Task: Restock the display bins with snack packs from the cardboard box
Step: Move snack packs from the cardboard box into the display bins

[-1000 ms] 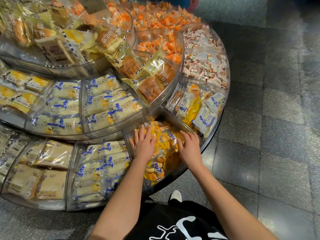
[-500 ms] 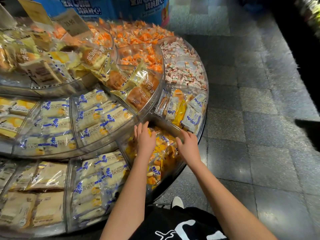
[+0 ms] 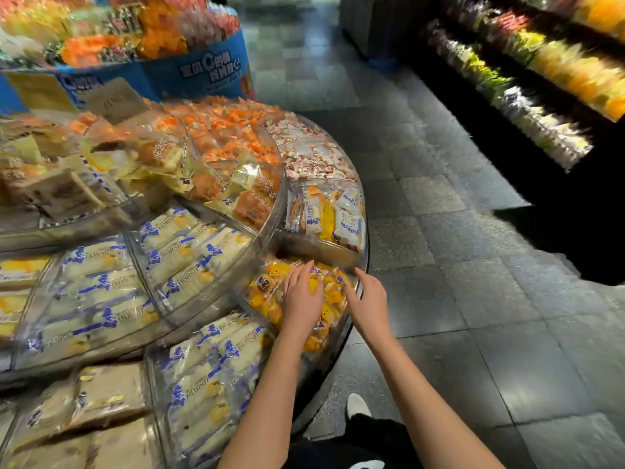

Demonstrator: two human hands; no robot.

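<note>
On the left we see white-and-blue packs (image 3: 189,265) that fill the clear bins of the round display. To the right of them, the yellow snack packs (image 3: 267,286) lie in a display bin (image 3: 321,252) at the edge of the lower tier. Our left grip (image 3: 301,299) rests flat on them with straight fingers and holds nothing, and our right grip (image 3: 368,302), just beside it, is also open and touches the packs near the outer rim. Further right are the gray tiled floor (image 3: 456,299) and a blurred shelf (image 3: 541,79).
</note>
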